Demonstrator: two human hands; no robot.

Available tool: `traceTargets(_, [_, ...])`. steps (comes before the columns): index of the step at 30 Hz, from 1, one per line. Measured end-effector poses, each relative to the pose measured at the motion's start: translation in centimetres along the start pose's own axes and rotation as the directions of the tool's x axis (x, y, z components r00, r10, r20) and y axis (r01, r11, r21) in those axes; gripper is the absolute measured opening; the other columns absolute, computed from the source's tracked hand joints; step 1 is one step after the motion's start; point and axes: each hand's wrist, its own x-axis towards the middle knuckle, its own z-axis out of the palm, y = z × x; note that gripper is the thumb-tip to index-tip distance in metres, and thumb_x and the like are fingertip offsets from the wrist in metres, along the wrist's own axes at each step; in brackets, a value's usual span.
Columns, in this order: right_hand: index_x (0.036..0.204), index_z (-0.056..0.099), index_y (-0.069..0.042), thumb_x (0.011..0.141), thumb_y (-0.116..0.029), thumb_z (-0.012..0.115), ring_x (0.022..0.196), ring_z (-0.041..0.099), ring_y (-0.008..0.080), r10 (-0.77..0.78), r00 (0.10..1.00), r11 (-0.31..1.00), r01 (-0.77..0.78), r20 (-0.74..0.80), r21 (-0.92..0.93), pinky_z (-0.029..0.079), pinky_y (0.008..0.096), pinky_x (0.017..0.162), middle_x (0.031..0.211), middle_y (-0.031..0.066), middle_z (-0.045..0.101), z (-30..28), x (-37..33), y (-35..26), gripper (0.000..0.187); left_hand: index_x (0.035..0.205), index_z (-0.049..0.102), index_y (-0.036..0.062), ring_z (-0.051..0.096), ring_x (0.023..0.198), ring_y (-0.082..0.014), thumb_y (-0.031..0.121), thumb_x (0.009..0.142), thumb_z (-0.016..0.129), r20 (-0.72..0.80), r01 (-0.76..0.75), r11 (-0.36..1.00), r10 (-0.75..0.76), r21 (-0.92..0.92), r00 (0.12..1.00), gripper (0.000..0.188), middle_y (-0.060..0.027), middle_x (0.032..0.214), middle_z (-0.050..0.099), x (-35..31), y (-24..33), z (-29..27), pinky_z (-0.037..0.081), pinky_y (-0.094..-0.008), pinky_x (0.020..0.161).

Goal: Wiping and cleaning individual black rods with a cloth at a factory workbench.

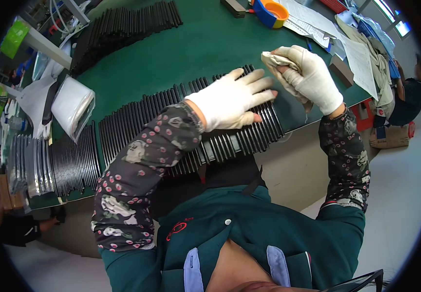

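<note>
A long row of thin black rods [137, 117] lies side by side along the near edge of the green table. My left hand [230, 99], in a white glove with bare fingertips, rests spread and flat over the right part of this row. To the right of the row, my right hand [312, 78], also gloved in white, is closed around a crumpled off-white cloth [281, 61]. The cloth hangs down beneath the palm, just above the table [210, 46]. Dark flowered sleeves cover both my forearms.
More black rods [127, 24] are piled at the far left. Clear plastic bags [74, 104] and bagged rods [37, 165] sit at the left end. Far right are a roll of tape in a blue and orange holder [272, 12], papers [312, 22] and a grey block [342, 70]. Other people are at both sides.
</note>
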Motion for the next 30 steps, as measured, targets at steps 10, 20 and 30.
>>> traceTargets(10, [0.108, 0.064, -0.007, 0.083, -0.009, 0.066, 0.081, 0.063, 0.0273, 0.053, 0.999, 0.996, -0.053, -0.003, -0.070, 0.051, 0.0328, 0.073, 0.089, 0.0108, 0.062, -1.8, -2.8, 2.1, 0.025, 0.140, 0.041, 0.0070, 0.029, 0.140, -0.0353, 0.051, 0.091, 0.043, 0.135, -0.019, 0.996, 0.007, 0.089, 0.991, 0.066, -0.0170, 0.149, 0.032, -4.1, -0.1, -0.1, 0.022, -0.0573, 0.112])
traceTargets(20, [0.097, 0.061, -0.009, 0.072, -0.006, 0.067, 0.078, 0.062, 0.0323, -0.444, 0.887, 0.893, 0.426, 0.126, 0.146, 0.052, 0.0392, 0.068, 0.089, 0.0096, 0.063, 5.5, -1.4, -0.9, 0.026, 0.145, 0.035, 0.0144, 0.028, 0.141, -0.0325, 0.029, 0.094, 0.048, 0.065, 0.193, 0.969, -0.205, 0.155, 0.977, 0.054, -0.0104, 0.152, 0.030, -1.9, -4.2, 1.5, 0.022, -0.0522, 0.114])
traceTargets(30, [0.100, 0.063, -0.012, 0.077, -0.008, 0.065, 0.079, 0.064, 0.0297, -0.429, 0.871, 0.891, 0.363, 0.239, 0.274, 0.053, 0.0377, 0.068, 0.089, 0.0083, 0.064, 4.2, -1.7, -2.7, 0.024, 0.142, 0.039, 0.0132, 0.030, 0.140, -0.0306, 0.026, 0.092, 0.052, 0.047, 0.204, 0.959, -0.216, 0.195, 0.975, 0.053, -0.0099, 0.151, 0.033, -1.8, -3.3, 1.3, 0.024, -0.0507, 0.114])
